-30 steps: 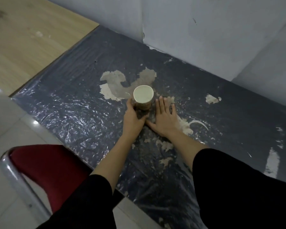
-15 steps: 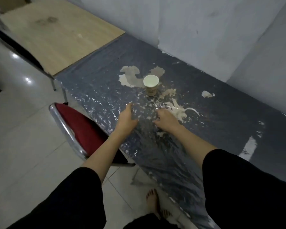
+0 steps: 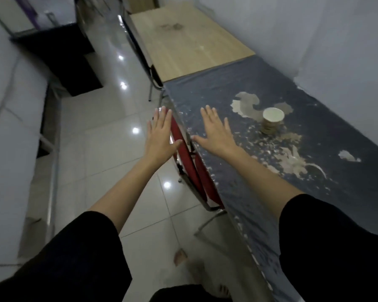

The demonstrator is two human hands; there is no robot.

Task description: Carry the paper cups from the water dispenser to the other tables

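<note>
A paper cup (image 3: 272, 120) stands upright and alone on the dark, worn table (image 3: 327, 131) near the wall. My right hand (image 3: 216, 131) hovers flat over the table's left part, fingers spread, well to the left of the cup and holding nothing. Beside it, my left hand (image 3: 160, 136) is stretched out past the table's edge, above the red chair and the floor, also flat with fingers apart.
A red chair (image 3: 194, 168) with a metal frame is tucked against the table's edge. A light wooden table (image 3: 183, 40) adjoins at the far end. Glossy tiled floor (image 3: 109, 149) runs along the left, with a dark cabinet (image 3: 59, 55) farther back. My bare foot (image 3: 181, 257) shows below.
Both hands let go of the cup and drew back to the left, away from it. The view swung left, so the cup now lies off to the right and more floor shows.
</note>
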